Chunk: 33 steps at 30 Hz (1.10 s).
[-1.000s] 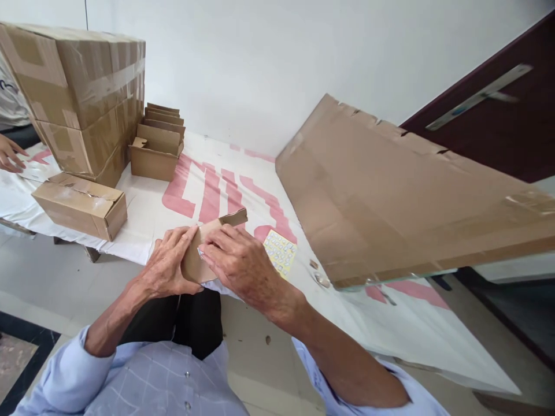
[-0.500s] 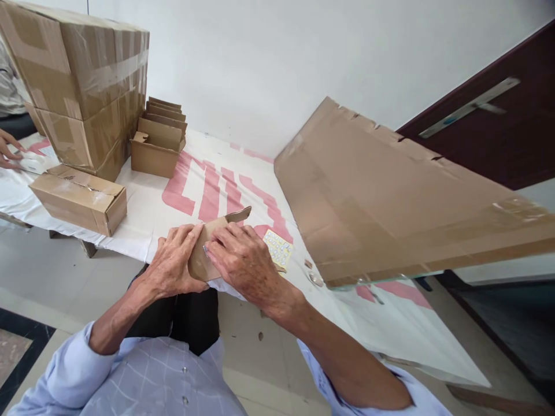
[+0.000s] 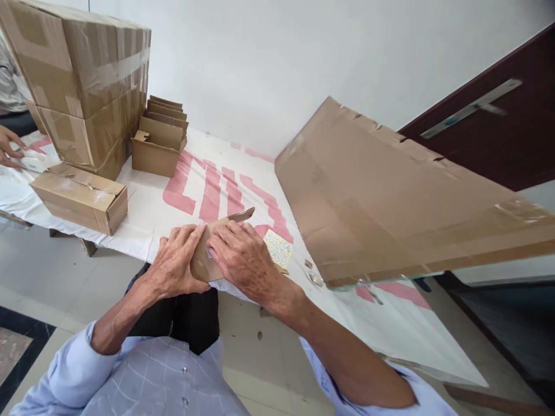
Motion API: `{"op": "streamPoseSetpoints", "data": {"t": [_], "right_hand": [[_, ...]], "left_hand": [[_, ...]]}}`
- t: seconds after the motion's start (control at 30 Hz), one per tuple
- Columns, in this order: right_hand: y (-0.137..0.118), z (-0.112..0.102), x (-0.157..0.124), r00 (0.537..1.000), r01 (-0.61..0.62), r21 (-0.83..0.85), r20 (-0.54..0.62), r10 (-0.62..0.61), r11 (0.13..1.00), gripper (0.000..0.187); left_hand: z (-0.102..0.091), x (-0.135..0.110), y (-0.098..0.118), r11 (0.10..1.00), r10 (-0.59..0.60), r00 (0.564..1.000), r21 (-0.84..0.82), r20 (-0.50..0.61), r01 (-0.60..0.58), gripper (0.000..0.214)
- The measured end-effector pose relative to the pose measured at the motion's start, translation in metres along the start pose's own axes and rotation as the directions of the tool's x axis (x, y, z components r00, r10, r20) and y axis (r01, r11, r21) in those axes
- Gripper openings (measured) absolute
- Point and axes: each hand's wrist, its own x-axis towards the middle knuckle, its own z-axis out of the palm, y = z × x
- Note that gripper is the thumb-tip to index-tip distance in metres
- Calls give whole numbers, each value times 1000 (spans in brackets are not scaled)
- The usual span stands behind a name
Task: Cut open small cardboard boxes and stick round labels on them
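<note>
My left hand (image 3: 177,263) grips the near-left side of a small cardboard box (image 3: 203,257) with a raised flap, held at the table's front edge. My right hand (image 3: 243,257) lies across the same box, its fingers bent and pressed together. Beneath its fingertips shows the edge of a small sticker (image 3: 209,252) against the cardboard; the rest of it is hidden. Just beyond my right wrist, a yellow sheet of white oval stickers (image 3: 278,248) lies on the table.
A closed carton (image 3: 80,196) lies at the left, before a stack of taped cartons (image 3: 95,86). Several open boxes (image 3: 158,144) stand behind. A large cardboard panel (image 3: 390,202) leans at the right. Another person's hand (image 3: 8,147) touches a white tape dispenser (image 3: 33,160).
My right hand has shifted slightly right, and more of the sticker shows at its fingertips. My left hand keeps its grip on the box.
</note>
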Motion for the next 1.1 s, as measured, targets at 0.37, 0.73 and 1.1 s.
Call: {"op": "streamPoseSetpoints", "data": {"t": [0.37, 0.73, 1.1], "right_hand": [[4, 0, 4, 999, 33, 81, 34, -36, 996, 19], [5, 7, 6, 994, 63, 44, 82, -66, 997, 31], [13, -3, 1, 991, 32, 412, -130, 24, 911, 26]], "left_hand": [[0, 0, -1, 1000, 16, 1000, 2, 2, -16, 122], [1, 1, 0, 1000, 29, 1000, 2, -5, -29, 119], [-3, 2, -5, 1000, 18, 1000, -1, 10, -18, 122]]}}
